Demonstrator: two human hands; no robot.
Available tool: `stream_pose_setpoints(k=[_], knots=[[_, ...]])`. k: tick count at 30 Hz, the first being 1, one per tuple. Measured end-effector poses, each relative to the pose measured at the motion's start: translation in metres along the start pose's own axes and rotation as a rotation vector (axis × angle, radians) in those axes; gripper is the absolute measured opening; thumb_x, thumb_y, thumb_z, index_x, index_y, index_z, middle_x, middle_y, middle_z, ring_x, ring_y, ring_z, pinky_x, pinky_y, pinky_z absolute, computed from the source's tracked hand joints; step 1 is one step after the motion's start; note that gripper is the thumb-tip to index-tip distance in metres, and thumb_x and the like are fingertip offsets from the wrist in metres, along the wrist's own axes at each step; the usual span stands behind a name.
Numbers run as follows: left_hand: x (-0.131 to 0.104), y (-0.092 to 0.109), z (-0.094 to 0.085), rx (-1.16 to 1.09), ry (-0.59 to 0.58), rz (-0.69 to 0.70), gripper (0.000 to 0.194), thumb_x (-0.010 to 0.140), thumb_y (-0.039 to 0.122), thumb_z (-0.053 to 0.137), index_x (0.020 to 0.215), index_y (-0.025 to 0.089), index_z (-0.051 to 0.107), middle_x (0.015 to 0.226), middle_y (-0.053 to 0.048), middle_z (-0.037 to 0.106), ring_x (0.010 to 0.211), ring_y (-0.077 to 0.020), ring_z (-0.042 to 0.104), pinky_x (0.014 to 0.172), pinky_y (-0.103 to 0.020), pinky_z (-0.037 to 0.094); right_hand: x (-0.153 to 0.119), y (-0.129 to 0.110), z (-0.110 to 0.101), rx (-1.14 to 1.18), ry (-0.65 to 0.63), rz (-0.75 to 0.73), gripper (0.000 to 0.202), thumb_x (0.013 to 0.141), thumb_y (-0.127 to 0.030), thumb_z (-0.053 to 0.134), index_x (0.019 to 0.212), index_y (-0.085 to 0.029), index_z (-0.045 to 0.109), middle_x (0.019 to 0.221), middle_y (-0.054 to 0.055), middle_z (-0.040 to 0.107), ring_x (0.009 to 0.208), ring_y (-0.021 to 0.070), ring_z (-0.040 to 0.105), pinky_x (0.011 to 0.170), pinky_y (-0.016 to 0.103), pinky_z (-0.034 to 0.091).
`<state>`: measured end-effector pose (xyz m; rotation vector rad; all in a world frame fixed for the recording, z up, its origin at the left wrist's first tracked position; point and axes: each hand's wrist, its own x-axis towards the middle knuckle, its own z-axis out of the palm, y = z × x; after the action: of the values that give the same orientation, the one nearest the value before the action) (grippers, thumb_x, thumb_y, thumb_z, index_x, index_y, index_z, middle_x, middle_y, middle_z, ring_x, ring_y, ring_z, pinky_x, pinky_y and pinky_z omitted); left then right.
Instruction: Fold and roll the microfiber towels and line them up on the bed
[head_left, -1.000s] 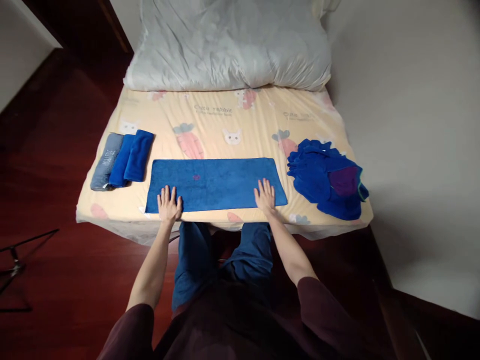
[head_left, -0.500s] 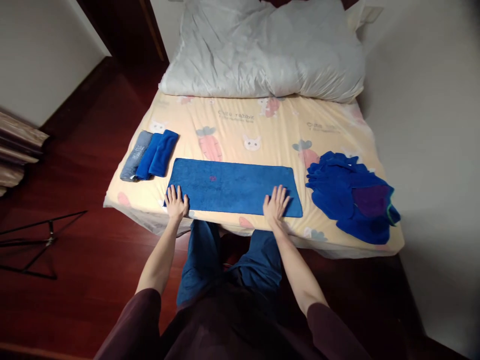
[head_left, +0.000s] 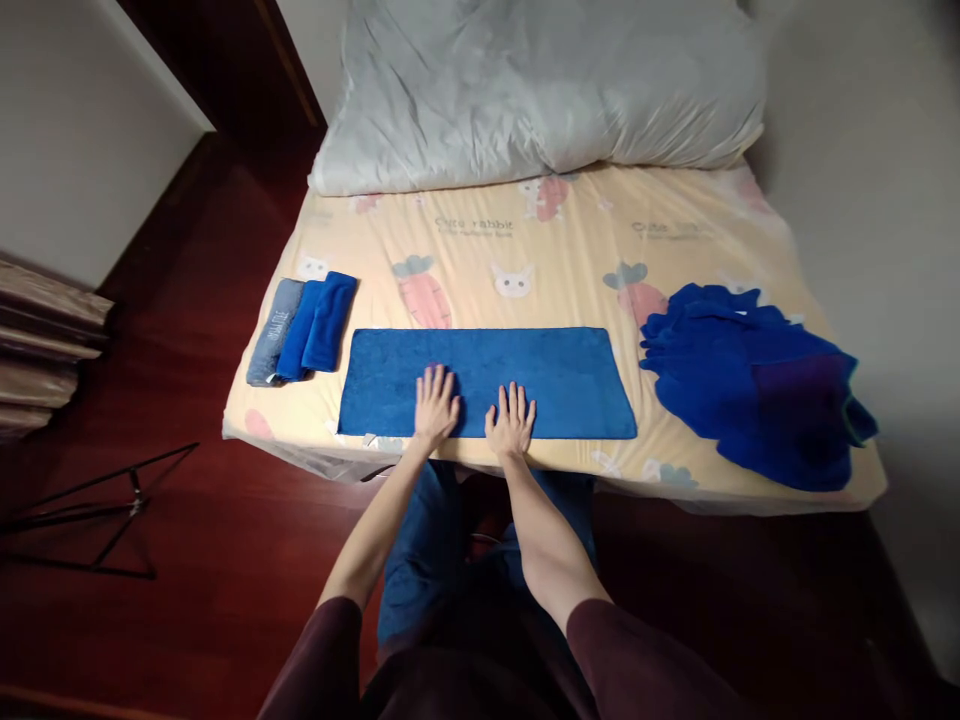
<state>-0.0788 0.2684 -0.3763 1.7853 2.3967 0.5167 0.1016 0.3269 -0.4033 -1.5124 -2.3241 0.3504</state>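
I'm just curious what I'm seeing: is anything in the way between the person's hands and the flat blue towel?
Nothing visible: the left hand and right hand both lie on the flat blue towel. The folded cloths to its left and the crumpled blue pile to its right sit apart.

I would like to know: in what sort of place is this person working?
Most likely a bedroom in a home: there is a bed with a rabbit-and-carrot print, what looks like a thick pale quilt across its far part, and apparently a curtain at left.
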Motion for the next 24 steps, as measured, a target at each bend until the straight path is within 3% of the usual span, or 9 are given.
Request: stream_pose_setpoints(k=[2, 4, 7, 10, 16, 19, 22, 24], knots=[[0.029, 0.035, 0.020, -0.036, -0.063, 0.135, 0.062, 0.104, 0.041, 0.037, 0.161, 0.017, 0.041, 0.173, -0.011, 0.020, 0.162, -0.0324, 0.004, 0.132, -0.058, 0.011, 0.000, 0.001, 0.001, -0.001, 0.001, -0.012, 0.059, 0.101, -0.029, 0.039, 0.158, -0.013, 0.045, 0.168, 0.014, 0.035, 0.159, 0.0279, 0.022, 0.128, 0.060, 0.014], [0.053, 0.056, 0.036, -0.058, -0.107, 0.211, 0.060, 0.104, 0.040, 0.038, 0.160, 0.019, 0.044, 0.172, -0.011, 0.022, 0.162, -0.0324, 0.007, 0.131, -0.059, 0.011, -0.001, 0.001, 0.002, 0.005, -0.002, -0.023, 0.059, 0.100, -0.029, 0.041, 0.157, -0.013, 0.047, 0.167, 0.015, 0.037, 0.159, 0.0288, 0.023, 0.128, 0.060, 0.014], [0.075, 0.052, 0.043, -0.061, -0.123, 0.273, 0.059, 0.104, 0.041, 0.040, 0.160, 0.023, 0.043, 0.172, -0.010, 0.023, 0.162, -0.0320, 0.011, 0.131, -0.061, 0.007, -0.001, 0.001, 0.003, 0.017, 0.011, -0.008, 0.060, 0.099, -0.028, 0.040, 0.157, -0.014, 0.047, 0.166, 0.015, 0.039, 0.159, 0.0293, 0.024, 0.128, 0.062, 0.015], [0.081, 0.012, 0.031, -0.043, -0.086, 0.223, 0.060, 0.104, 0.045, 0.041, 0.161, 0.024, 0.042, 0.172, -0.008, 0.024, 0.162, -0.0312, 0.014, 0.131, -0.059, 0.005, -0.001, 0.000, 0.003, 0.012, 0.019, 0.001, 0.059, 0.100, -0.027, 0.039, 0.157, -0.014, 0.046, 0.167, 0.014, 0.037, 0.159, 0.0278, 0.024, 0.128, 0.061, 0.016], [0.083, -0.097, -0.017, 0.038, -0.014, -0.074, 0.062, 0.105, 0.047, 0.038, 0.161, 0.022, 0.041, 0.173, -0.008, 0.021, 0.162, -0.0330, 0.012, 0.130, -0.061, 0.005, -0.001, 0.000, 0.003, 0.004, 0.020, -0.001, 0.058, 0.101, -0.028, 0.038, 0.157, -0.014, 0.046, 0.168, 0.013, 0.035, 0.159, 0.0280, 0.023, 0.128, 0.061, 0.015], [0.088, -0.142, -0.039, 0.081, -0.009, -0.206, 0.064, 0.105, 0.047, 0.035, 0.162, 0.020, 0.038, 0.173, -0.008, 0.021, 0.162, -0.0352, 0.009, 0.128, -0.064, 0.003, -0.001, 0.000, 0.003, 0.015, 0.012, 0.003, 0.059, 0.100, -0.027, 0.040, 0.158, -0.015, 0.045, 0.168, 0.013, 0.035, 0.159, 0.0282, 0.022, 0.128, 0.062, 0.015], [0.098, -0.172, -0.054, 0.106, -0.040, -0.265, 0.064, 0.105, 0.047, 0.034, 0.163, 0.020, 0.037, 0.173, -0.010, 0.022, 0.161, -0.0358, 0.010, 0.128, -0.065, 0.005, -0.001, -0.001, 0.003, 0.005, 0.013, -0.003, 0.059, 0.100, -0.027, 0.039, 0.158, -0.015, 0.045, 0.168, 0.012, 0.035, 0.159, 0.0281, 0.023, 0.128, 0.061, 0.015], [0.101, -0.177, -0.059, 0.105, -0.055, -0.268, 0.064, 0.105, 0.046, 0.032, 0.162, 0.019, 0.038, 0.173, -0.011, 0.022, 0.161, -0.0355, 0.011, 0.128, -0.064, 0.006, 0.000, -0.001, 0.003, -0.002, 0.008, -0.006, 0.060, 0.100, -0.027, 0.038, 0.158, -0.016, 0.044, 0.169, 0.012, 0.034, 0.159, 0.0284, 0.023, 0.128, 0.061, 0.015]])
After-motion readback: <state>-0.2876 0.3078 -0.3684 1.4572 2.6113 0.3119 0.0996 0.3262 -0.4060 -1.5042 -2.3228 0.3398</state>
